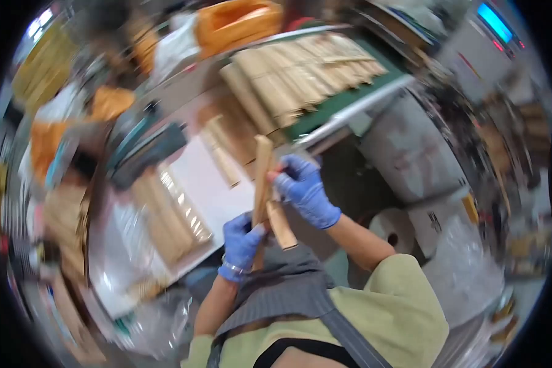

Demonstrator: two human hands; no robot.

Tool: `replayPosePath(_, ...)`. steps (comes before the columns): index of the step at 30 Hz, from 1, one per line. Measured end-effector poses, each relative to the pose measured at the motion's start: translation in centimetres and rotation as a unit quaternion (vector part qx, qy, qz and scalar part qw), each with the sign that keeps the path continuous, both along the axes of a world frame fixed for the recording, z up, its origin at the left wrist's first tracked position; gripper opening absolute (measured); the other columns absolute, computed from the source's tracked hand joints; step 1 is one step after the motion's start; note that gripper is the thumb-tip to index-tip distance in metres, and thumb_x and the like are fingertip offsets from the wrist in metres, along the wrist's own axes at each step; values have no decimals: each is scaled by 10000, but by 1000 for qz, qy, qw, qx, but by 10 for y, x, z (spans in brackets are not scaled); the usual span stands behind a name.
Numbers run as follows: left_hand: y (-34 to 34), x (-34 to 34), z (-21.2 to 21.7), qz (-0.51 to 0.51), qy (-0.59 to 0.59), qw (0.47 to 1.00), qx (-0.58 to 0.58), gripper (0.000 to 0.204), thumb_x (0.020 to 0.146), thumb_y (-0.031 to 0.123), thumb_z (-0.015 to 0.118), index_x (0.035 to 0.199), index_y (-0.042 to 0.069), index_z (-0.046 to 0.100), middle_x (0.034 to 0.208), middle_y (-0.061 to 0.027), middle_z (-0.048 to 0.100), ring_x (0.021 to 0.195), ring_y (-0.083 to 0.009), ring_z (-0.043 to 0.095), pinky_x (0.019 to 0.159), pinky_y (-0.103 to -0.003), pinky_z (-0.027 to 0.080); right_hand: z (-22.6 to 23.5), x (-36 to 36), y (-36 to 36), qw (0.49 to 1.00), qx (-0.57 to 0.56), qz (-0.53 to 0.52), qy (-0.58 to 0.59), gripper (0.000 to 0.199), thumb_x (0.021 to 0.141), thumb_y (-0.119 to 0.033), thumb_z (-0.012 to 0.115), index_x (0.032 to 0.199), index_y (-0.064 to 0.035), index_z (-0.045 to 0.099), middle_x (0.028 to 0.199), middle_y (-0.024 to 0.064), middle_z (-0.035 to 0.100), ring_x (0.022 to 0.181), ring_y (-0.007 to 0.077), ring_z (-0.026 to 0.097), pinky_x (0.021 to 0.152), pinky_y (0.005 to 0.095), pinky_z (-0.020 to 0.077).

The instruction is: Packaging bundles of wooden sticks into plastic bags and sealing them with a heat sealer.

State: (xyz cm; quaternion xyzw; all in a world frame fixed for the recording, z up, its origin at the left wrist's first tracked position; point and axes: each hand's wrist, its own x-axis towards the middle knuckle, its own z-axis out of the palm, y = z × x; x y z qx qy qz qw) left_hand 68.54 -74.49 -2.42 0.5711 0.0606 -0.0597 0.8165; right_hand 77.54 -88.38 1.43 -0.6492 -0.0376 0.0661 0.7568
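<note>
left hand (240, 245) clamped round tan strip (262, 175); right hand (306, 189) curled beside it, grip unclear. best: left firm, right light, strip straight, lest edges crease.

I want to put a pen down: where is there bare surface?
The white tabletop is bare between the wrapped brown bundle and the loose brown strip. A narrow band of green tabletop is bare between the stacked brown bundles and the pale edge. The white table's left side is crowded with clear plastic and that bundle.
</note>
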Motion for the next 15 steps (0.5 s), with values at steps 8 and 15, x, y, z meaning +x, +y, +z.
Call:
replayPosePath(8,-112,21,-18,-175,36,983,38,107,756,49,584,841,-16,591,627,-57,572,505,-104,529,449,-206,421,-16,-26,-155,989,-42,-125,-72,121,800,-134,585,772,-16,583,655,-9,523,606,50,496,528,212,438)
replayPosePath(15,-120,26,-46,-310,114,931,156,168,776,88,619,897,-24,589,698,-62,600,506,-90,527,443,-201,433,-32,-54,-576,728,32,-676,-109,122,823,-116,538,798,3,548,706,97,587,611,194,610,524,303,536)
